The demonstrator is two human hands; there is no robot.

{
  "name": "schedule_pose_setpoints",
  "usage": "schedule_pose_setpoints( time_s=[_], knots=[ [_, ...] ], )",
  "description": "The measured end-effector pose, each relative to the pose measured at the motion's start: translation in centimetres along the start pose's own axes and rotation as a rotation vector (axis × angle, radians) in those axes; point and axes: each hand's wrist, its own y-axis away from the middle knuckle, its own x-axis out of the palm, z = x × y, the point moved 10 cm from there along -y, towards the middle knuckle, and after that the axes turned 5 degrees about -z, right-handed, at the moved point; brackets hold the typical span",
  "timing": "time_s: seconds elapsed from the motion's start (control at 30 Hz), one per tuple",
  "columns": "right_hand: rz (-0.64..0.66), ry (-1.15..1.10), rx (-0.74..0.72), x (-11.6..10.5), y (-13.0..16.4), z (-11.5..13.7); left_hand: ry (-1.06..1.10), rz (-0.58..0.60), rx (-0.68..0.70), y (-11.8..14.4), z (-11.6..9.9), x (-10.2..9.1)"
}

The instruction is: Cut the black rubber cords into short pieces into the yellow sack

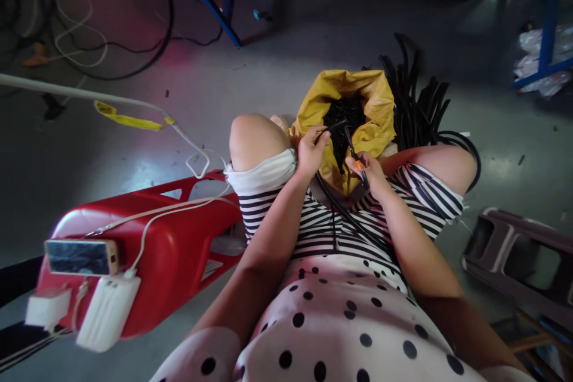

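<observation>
Polka-dot fabric covers your lap closest to the lens. At twelve o'clock from it, your left hand pinches a thin black cable between its fingertips. Just beside, at three o'clock, your right hand closes around a small orange tool. Both sit over the yellow bag of black pieces between your knees.
</observation>
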Motion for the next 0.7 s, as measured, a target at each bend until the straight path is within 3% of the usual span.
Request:
schedule_pose_setpoints(
  time_s=[0.17,0.37,0.7],
  knots=[
    [-0.005,0.060,-0.025,0.2,0.0,-0.2,-0.119,-0.024,0.188,-0.4,-1.1,-0.3],
    [-0.003,0.106,-0.024,0.1,-0.1,-0.5,-0.250,-0.023,0.311,-0.5,-1.2,-0.2],
    [0.002,0.079,-0.018,0.3,-0.1,-0.4,-0.292,0.028,0.382,0.1,-1.3,0.7]
  ],
)
